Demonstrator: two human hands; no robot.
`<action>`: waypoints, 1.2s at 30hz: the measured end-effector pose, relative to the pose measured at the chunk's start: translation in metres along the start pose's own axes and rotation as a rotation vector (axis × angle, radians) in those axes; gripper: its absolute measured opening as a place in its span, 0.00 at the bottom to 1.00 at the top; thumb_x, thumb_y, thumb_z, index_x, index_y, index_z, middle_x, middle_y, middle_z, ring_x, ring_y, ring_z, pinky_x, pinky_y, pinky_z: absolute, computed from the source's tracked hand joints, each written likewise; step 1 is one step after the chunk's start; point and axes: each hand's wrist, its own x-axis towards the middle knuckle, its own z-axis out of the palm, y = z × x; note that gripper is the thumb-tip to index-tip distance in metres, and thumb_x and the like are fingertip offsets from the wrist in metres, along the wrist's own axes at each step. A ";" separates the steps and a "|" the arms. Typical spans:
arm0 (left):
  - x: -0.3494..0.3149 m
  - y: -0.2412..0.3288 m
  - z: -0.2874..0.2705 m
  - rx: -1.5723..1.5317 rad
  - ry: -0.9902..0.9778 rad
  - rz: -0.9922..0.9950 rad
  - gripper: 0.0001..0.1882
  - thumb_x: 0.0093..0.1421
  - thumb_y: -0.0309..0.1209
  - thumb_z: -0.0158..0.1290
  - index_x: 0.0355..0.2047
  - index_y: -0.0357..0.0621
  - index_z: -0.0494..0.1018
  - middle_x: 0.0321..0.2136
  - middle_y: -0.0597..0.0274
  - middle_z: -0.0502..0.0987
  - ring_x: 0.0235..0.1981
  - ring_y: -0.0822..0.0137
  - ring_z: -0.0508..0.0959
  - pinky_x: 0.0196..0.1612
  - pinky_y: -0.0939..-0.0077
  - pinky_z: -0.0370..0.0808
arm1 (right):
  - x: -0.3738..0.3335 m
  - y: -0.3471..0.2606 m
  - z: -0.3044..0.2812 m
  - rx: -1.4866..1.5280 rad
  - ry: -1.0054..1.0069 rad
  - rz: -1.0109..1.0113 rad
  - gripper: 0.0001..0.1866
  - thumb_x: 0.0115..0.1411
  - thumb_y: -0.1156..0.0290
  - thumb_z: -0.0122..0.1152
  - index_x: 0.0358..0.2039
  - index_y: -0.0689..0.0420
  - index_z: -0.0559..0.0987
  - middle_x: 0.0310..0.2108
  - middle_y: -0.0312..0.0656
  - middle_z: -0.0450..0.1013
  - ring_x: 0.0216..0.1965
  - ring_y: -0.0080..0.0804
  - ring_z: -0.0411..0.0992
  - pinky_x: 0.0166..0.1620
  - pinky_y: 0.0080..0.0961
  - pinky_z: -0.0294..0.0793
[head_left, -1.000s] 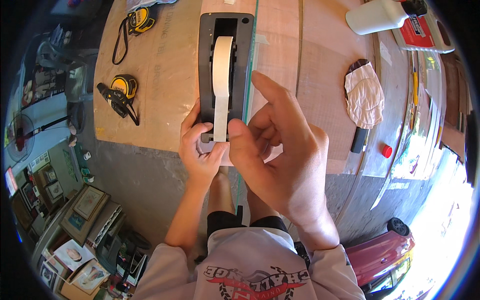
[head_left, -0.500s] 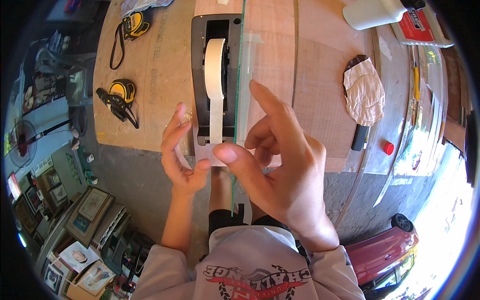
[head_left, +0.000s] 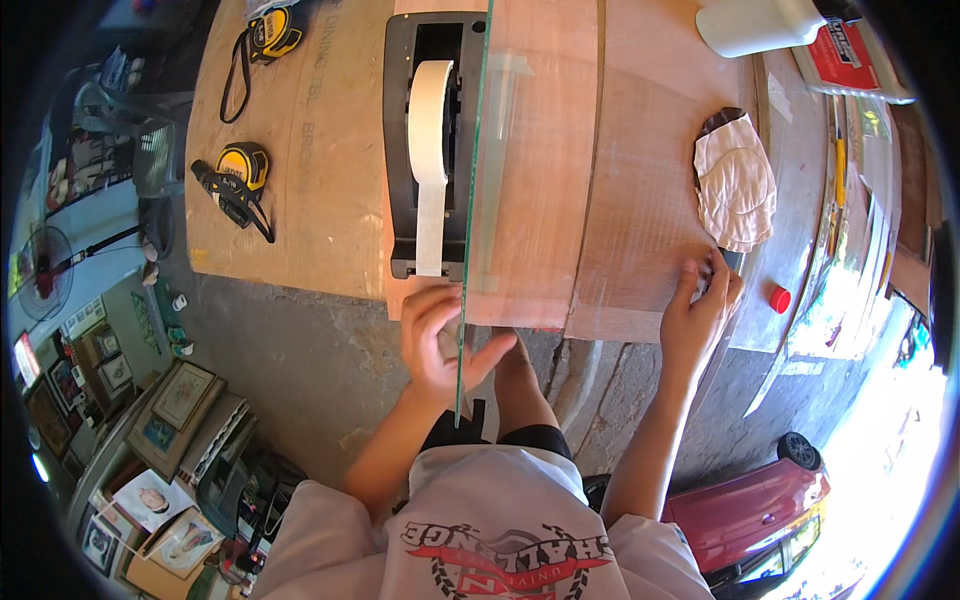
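Observation:
A glass pane (head_left: 474, 200) shows as a long green edge running from the table toward my lap. My left hand (head_left: 432, 345) is at the pane's near end, fingers loosely bent and thumb stretched out; the green edge crosses in front of it. Just left of the pane sits a black tape dispenser (head_left: 400, 150) with a roll of cream masking tape (head_left: 428, 125), its strip pulled to the near end. At the right, my right hand (head_left: 700, 315) has its fingers around a small dark block-shaped thing (head_left: 733, 259), mostly hidden, below a folded cream cloth (head_left: 737, 185).
Two yellow-and-black tape measures (head_left: 272, 32) lie on the wooden table (head_left: 330, 200)'s left side. A red cap (head_left: 780, 299) and a yellow cutter (head_left: 839, 165) are at right. Behind them stand a white bottle (head_left: 755, 25) and a red-labelled container (head_left: 845, 55).
My right hand has moved from over the pane to the dark thing at the right. My left hand has shifted right, to the pane's edge.

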 end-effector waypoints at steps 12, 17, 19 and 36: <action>0.002 -0.003 0.021 0.150 0.074 -0.056 0.18 0.50 0.19 0.66 0.39 0.41 0.71 0.36 0.55 0.79 0.36 0.56 0.77 0.39 0.68 0.73 | 0.001 0.009 0.004 0.151 0.052 0.134 0.16 0.68 0.70 0.52 0.52 0.62 0.78 0.44 0.50 0.71 0.46 0.44 0.72 0.49 0.35 0.71; 0.002 -0.004 0.025 0.134 0.114 -0.058 0.16 0.50 0.17 0.64 0.38 0.41 0.72 0.37 0.54 0.81 0.36 0.56 0.78 0.40 0.68 0.73 | 0.000 0.008 0.005 0.122 0.065 0.090 0.16 0.67 0.73 0.50 0.52 0.62 0.78 0.44 0.51 0.71 0.47 0.47 0.72 0.51 0.38 0.70; -0.001 -0.005 0.026 0.113 0.127 -0.077 0.16 0.50 0.16 0.64 0.38 0.40 0.73 0.37 0.53 0.81 0.36 0.55 0.79 0.41 0.67 0.74 | 0.000 0.008 0.005 0.127 0.063 0.089 0.16 0.67 0.73 0.50 0.52 0.62 0.78 0.44 0.51 0.71 0.47 0.48 0.71 0.52 0.39 0.69; -0.006 -0.002 0.026 0.092 0.116 -0.117 0.21 0.42 0.08 0.54 0.38 0.37 0.73 0.40 0.50 0.82 0.40 0.52 0.81 0.44 0.66 0.77 | 0.001 0.009 0.005 0.111 0.045 0.079 0.15 0.67 0.73 0.51 0.52 0.62 0.78 0.46 0.52 0.71 0.50 0.49 0.71 0.55 0.40 0.68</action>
